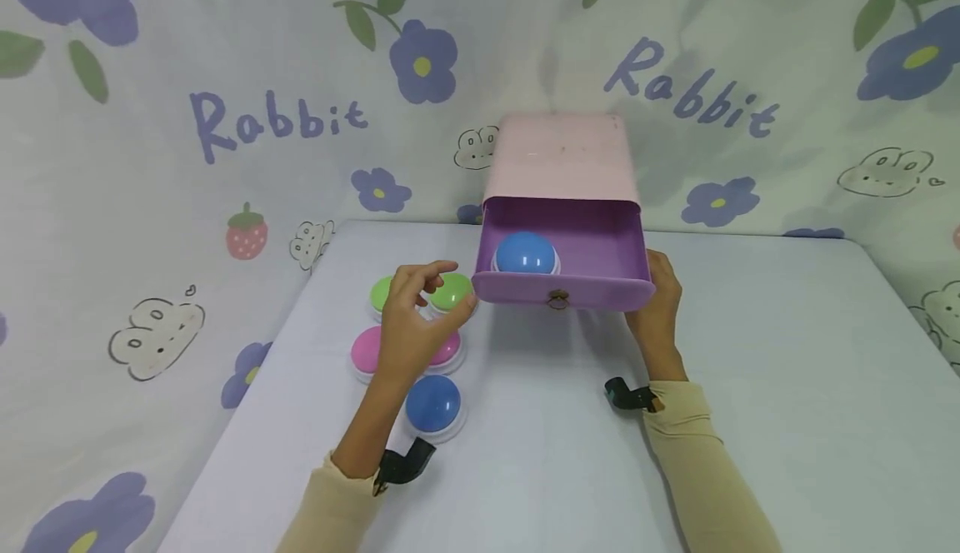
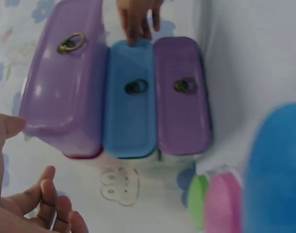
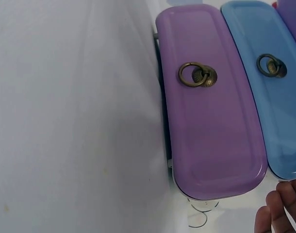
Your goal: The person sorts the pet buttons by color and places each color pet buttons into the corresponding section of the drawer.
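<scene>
The drawer box has a pink top (image 1: 562,157) and three drawer fronts. Its top purple drawer (image 1: 641,290) is pulled out, and a blue domed button (image 1: 526,253) with a white rim lies in its left part. My left hand (image 1: 414,320) is beside the drawer's front left corner, thumb tip right at the edge, fingers loosely bent around nothing. My right hand (image 1: 658,303) rests at the box's right side, fingertips by the edge of the closed blue drawer (image 3: 267,104). Below that is a closed lower purple drawer (image 3: 213,131) with a ring pull.
Left of the box, more domed buttons stand on the white table (image 1: 547,470): a blue one (image 1: 432,404), two pink ones, including one pink button (image 1: 367,350), and two green ones, including one green button (image 1: 452,291). My left hand partly covers them. A patterned cloth (image 1: 300,37) hangs behind.
</scene>
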Demonstrator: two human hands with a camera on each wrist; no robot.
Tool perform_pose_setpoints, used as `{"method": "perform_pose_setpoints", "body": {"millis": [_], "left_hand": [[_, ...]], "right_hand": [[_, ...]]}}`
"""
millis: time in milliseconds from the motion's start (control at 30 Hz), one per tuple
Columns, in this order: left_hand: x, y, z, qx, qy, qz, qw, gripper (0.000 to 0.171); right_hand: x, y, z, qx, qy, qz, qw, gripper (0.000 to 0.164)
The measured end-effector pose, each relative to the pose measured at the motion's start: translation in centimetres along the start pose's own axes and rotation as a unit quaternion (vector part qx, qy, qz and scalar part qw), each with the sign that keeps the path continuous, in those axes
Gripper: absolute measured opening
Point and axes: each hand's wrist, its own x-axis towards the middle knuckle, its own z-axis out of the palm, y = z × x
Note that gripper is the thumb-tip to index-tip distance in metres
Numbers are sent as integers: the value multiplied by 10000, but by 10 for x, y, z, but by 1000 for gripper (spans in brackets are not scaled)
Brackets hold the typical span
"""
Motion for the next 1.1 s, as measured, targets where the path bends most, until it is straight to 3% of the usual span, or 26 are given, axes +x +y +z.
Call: {"method": "perform_pose_setpoints", "body": {"millis": [267,433,633,767,1100], "left_hand": [[-35,-30,-18,102,-485,-432,9978,46],[-57,-41,-28,353,-788,-773,9933,50],[-79,-53,-37,747,-986,-897,9883,57],[-90,-64,-39,1024,-1164,-943,9834,62],[-105,-79,-41,1540,-1587,-931,9708,78]], "right_hand": [[1,-3,-1,-38,43,89,9999,23],[2,-5,-1,-175,23,182,9997,22],[2,-2,0,-405,65,145,9991,23],[2,-3,0,-635,3,158,9979,23],[-2,-6,5,-559,-3,141,9983,24]]}}
